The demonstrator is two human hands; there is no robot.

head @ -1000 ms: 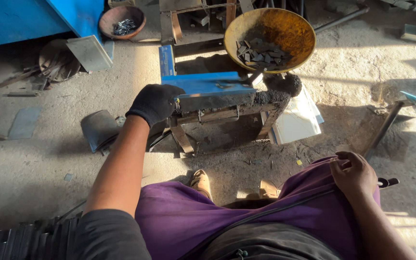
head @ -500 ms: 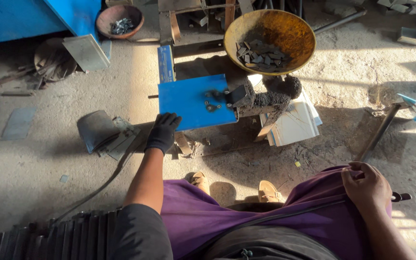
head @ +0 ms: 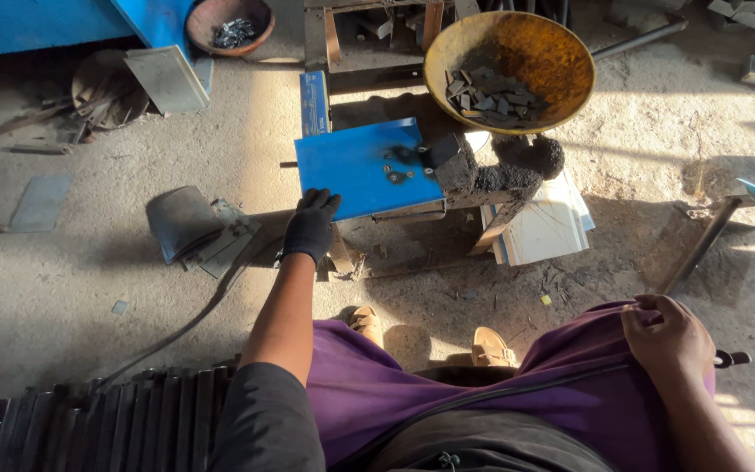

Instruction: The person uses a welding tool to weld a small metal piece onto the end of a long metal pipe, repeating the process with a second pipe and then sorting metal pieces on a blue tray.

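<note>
Left hand (head: 310, 229): one, in a black glove, fingers laid against the lower left edge of the blue metal plate (head: 356, 170); whether it grips the edge or only touches it cannot be told.

Right hand (head: 668, 336): one, bare, fingers curled, resting on the purple garment (head: 412, 393) over the knee, holding no tool.

Blue metal plate: one, flat top of a low stand on the sandy floor (head: 89, 288), directly ahead of the person; several bolts show near its right edge.

Dark caked block (head: 491, 170): one lump fixed to the plate's right side; its make is hard to tell.

Rusty yellow pan (head: 561, 61): one, round, holding a heap of small dark metal pieces, too many to count.

Small brown bowl (head: 211, 22): one, cut off by the top edge, with tiny grey bits inside.

White sheets (head: 543, 227): a small stack, partly under the stand.

Sandalled feet (head: 491, 350): two, partly hidden by the garment.

Ribbed dark slats (head: 89, 419): a row at lower left, cut off by the frame.
</note>
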